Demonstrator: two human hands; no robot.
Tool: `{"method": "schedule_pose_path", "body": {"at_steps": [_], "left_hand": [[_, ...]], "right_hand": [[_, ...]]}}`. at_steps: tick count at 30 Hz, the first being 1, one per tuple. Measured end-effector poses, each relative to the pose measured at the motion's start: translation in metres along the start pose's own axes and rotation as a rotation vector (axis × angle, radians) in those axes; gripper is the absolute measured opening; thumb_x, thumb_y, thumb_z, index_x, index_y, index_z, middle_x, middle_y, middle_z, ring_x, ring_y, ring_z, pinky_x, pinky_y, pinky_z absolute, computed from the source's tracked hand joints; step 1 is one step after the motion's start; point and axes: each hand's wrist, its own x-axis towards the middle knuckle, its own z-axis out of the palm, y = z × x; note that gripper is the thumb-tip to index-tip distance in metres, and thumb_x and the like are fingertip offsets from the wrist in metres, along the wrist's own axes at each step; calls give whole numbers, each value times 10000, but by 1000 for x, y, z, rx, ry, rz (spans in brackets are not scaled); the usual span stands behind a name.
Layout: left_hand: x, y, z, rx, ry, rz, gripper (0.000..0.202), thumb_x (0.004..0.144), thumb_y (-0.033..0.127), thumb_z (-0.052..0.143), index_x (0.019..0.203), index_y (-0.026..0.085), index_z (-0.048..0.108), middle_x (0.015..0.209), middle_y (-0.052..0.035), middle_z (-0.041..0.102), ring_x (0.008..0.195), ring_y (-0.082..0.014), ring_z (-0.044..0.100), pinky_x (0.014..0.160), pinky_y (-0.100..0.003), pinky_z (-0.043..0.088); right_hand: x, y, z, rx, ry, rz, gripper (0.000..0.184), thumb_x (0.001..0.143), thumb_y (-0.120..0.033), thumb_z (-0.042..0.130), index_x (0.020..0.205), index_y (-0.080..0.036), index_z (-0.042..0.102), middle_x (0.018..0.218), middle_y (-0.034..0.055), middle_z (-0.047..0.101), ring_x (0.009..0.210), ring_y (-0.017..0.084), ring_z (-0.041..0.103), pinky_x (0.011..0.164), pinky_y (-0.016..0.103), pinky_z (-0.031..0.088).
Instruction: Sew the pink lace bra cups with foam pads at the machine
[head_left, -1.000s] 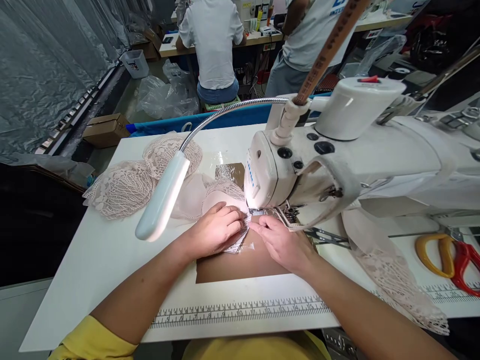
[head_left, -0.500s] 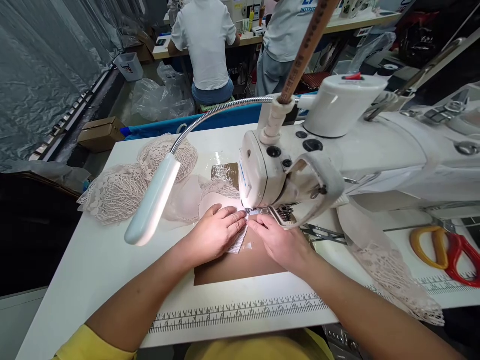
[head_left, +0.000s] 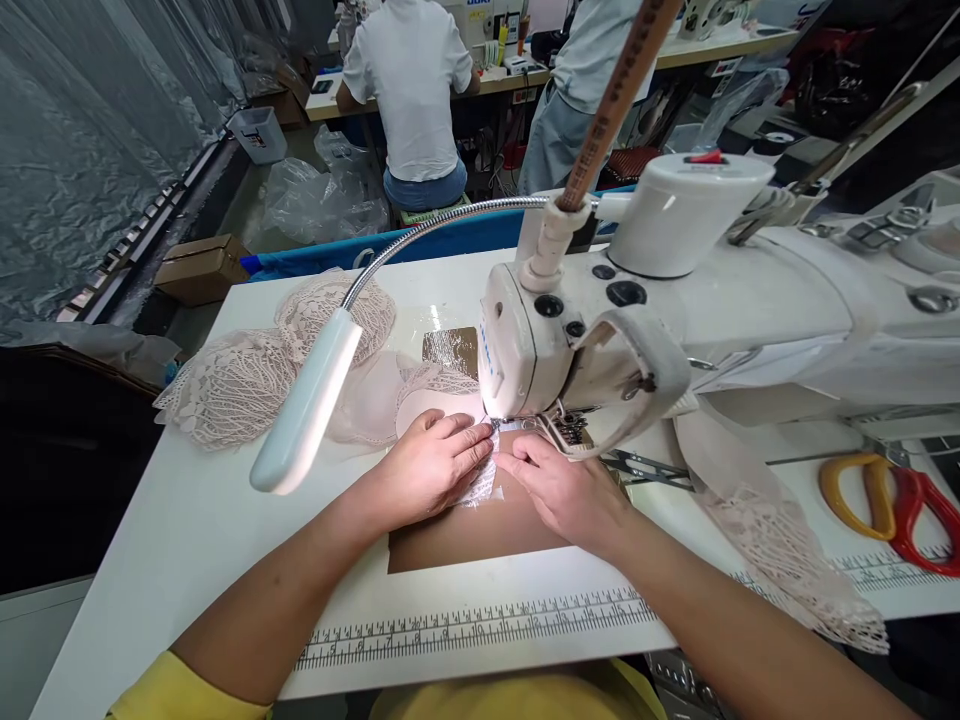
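My left hand (head_left: 431,465) lies flat on a piece of pale pink lace fabric (head_left: 480,488), fingers stretched toward the needle of the white sewing machine (head_left: 600,330). My right hand (head_left: 562,490) rests beside it on the brown plate, its fingertips pinched on the lace edge just in front of the presser foot (head_left: 517,425). The lace runs under the machine head; the needle itself is hidden. A white gooseneck lamp (head_left: 300,410) hangs over the table left of my hands.
More lace pieces (head_left: 247,385) are heaped at the table's back left, and lace (head_left: 780,560) drapes off the right. Yellow and red scissors (head_left: 885,500) lie at far right, thread snips (head_left: 637,465) near the machine. A printed ruler (head_left: 480,625) runs along the front edge. Two people work behind.
Both hands have stayed at the presser foot. The lace under them has shifted slightly and my right fingers have curled a little closer to my left hand.
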Motion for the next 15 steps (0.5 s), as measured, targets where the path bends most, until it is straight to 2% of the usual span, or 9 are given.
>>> {"method": "schedule_pose_path", "body": {"at_steps": [7,15], "left_hand": [[4,7,2,-36,9,-79,353,955,244,404,1242,130,576,1284,-128,591,1105,-262,523,873,-412,409],[4,4,2,-9,15,-107,406,948,306,400,1267,112,560,1262,-157,595,1094,-292,523,865,-433,404]], "right_hand": [[1,-2,1,-37,0,54,475,765,-18,438,1069,-269,702,954,45,656,690,144,513,587,255,366],[-3,2,9,-21,0,129,467,800,-71,452,1178,-262,649,1014,55,672,770,168,564,610,264,396]]}}
